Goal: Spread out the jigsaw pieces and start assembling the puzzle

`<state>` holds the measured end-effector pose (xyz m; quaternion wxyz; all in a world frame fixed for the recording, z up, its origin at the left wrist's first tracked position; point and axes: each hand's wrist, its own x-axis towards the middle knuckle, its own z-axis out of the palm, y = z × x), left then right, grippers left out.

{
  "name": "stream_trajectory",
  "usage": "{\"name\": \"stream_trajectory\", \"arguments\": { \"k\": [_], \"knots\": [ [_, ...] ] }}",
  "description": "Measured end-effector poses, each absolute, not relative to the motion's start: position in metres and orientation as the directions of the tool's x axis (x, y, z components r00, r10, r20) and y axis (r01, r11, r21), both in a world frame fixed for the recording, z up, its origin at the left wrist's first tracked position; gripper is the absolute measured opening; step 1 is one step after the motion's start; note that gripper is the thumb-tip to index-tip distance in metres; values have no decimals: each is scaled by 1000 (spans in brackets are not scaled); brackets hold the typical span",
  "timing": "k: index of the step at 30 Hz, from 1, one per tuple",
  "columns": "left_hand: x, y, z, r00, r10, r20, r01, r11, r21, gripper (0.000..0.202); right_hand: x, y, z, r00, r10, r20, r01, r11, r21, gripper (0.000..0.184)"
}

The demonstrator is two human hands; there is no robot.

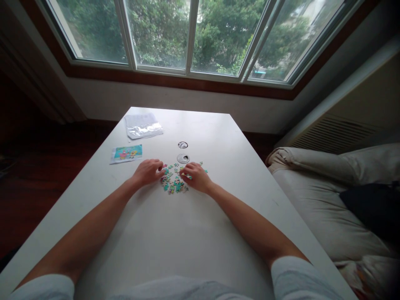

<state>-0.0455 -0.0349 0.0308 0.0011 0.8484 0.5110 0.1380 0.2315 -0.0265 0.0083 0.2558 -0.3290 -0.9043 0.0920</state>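
Observation:
A small heap of loose, colourful jigsaw pieces [173, 181] lies in the middle of the white table [175, 233]. My left hand [148, 171] rests at the heap's left edge, fingers curled down onto the pieces. My right hand [196, 176] sits at the right edge, fingers bent and touching the pieces. Whether either hand pinches a single piece is too small to make out. A printed colour picture card [126, 153] lies flat to the left of my left hand.
A clear plastic bag [143, 125] lies at the table's far left. Two small round silvery lids [183, 158] sit just beyond the heap. A cushioned sofa [331, 196] stands against the table's right side. Windows and a wall run behind the far edge.

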Motion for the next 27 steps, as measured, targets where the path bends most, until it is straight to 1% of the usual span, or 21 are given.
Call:
{"name": "stream_trajectory", "arguments": {
  "k": [2, 5, 9, 12, 16, 23, 25, 27],
  "knots": [
    [-46, -35, 34, 487, 846, 217, 828, -526, 196, 21, 222, -35, 8, -708, 597, 377, 523, 802, -287, 19],
    [-46, -37, 42, 590, 793, 152, 739, -607, 293, 18, 216, -40, 8, -740, 583, 334, 530, 812, -244, 20],
    [-45, -43, 51, 700, 712, 63, 642, -665, 382, 14, 216, -39, 8, -737, 605, 302, 547, 796, -259, 15],
    [-42, -48, 53, 718, 696, 25, 634, -667, 391, 13, 216, -39, 10, -734, 609, 301, 544, 792, -279, 13],
    [-41, -49, 53, 722, 692, 17, 635, -672, 380, 11, 214, -39, 10, -728, 617, 297, 537, 784, -312, 10],
    [-44, -47, 52, 715, 699, 1, 635, -650, 418, 8, 214, -35, 8, -746, 603, 282, 447, 768, -460, 5],
    [-45, -47, 52, 713, 701, -6, 634, -641, 433, 7, 217, -34, 9, -750, 602, 275, 443, 765, -467, 6],
    [-46, -47, 52, 718, 696, -11, 626, -639, 447, 8, 219, -34, 9, -759, 595, 263, 450, 772, -449, 9]
  ]
}}
